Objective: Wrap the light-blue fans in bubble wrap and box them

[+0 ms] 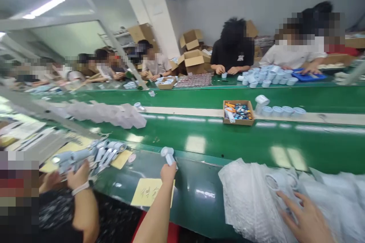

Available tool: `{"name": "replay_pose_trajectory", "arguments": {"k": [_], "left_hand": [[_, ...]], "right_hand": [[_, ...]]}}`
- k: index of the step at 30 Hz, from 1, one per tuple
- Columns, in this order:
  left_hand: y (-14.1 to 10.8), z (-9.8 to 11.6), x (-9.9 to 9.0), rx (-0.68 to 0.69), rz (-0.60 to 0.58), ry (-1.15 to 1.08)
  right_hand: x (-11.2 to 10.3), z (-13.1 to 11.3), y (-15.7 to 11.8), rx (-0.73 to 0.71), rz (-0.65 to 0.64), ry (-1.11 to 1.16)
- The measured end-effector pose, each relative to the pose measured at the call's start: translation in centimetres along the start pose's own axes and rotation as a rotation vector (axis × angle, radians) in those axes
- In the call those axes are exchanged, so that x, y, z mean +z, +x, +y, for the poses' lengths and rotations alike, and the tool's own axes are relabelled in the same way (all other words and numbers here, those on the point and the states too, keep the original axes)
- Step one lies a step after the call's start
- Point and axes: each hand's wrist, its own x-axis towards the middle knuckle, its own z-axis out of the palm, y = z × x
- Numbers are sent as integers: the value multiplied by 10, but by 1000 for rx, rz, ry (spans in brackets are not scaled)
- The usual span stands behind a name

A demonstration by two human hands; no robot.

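Note:
My left hand [169, 174] is closed round the handle of a light-blue hairdryer-shaped device [167, 152], its round head tipped up over the near green bench. Below that hand lies a yellow paper sheet [144, 191] with handwriting. At the right, my right hand [306, 216] has its fingers spread over a pale device [278, 180] lying among clear plastic bags [251, 197]. Its fingertips appear to touch the device or the plastic; blur hides the exact contact. More bagged pale devices [333, 184] lie beside it.
A co-worker's hands [76, 176] hold a similar device at left, near loose pale parts [107, 153]. Across the green conveyor [185, 121] stand a cardboard tray [238, 121] of small parts, pale cups [282, 111] and white plastic pieces [108, 115]. Several people sit along the far side.

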Motion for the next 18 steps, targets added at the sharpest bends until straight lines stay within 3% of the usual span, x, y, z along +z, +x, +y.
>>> {"name": "replay_pose_trajectory", "arguments": {"k": [2,4,6,8,10,12,14,16,18], "left_hand": [[-25,3,20,26,-107,-86],[-67,5,44,45,-284,-217],[-122,4,70,37,-587,-395],[-177,1,95,36,-953,-488],[-219,-5,119,142,-1201,-384],[-242,-13,140,466,-1259,-104],[-251,-21,158,979,-1197,285],[-253,-29,172,1450,-1088,708],[-255,-33,182,1652,-1001,1009]], "right_hand": [[-20,-30,8,113,32,157],[-38,-65,19,367,-48,455],[-50,-98,32,654,-169,887],[-58,-121,40,714,-357,1258],[-67,-127,45,697,-395,1416],[-81,-115,45,703,-255,1421],[-99,-94,41,756,-113,1406],[-116,-71,34,835,-77,1393],[-125,-56,25,887,-152,1384]]}}
